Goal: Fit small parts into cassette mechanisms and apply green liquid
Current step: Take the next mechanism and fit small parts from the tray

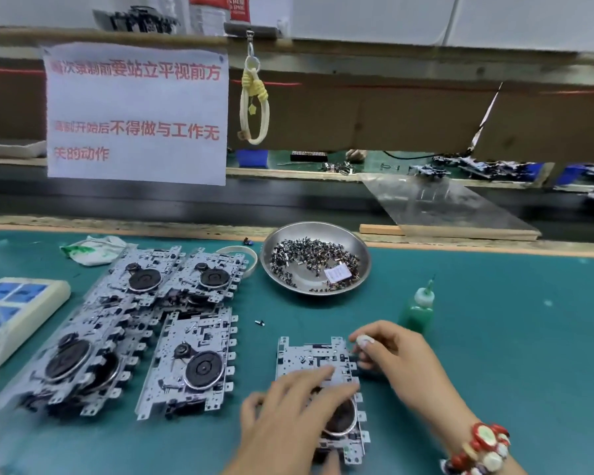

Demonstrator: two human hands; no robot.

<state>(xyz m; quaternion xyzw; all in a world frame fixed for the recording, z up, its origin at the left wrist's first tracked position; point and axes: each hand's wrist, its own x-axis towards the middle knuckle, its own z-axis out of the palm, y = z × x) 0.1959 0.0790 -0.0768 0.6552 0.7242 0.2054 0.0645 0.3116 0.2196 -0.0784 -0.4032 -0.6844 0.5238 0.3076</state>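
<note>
Left hand (290,411) lies flat-fingered on the cassette mechanism (318,363); right hand (396,354), at its two o'clock corner, seemingly pinches something small, with the green bottle (417,311) just beyond.

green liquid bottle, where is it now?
In the head view, the green bottle stands upright on the green mat, right of centre, just beyond the right hand and below-right of the metal bowl.

bare forearms, red-and-white beaded bracelet (484,447) on right wrist
</note>
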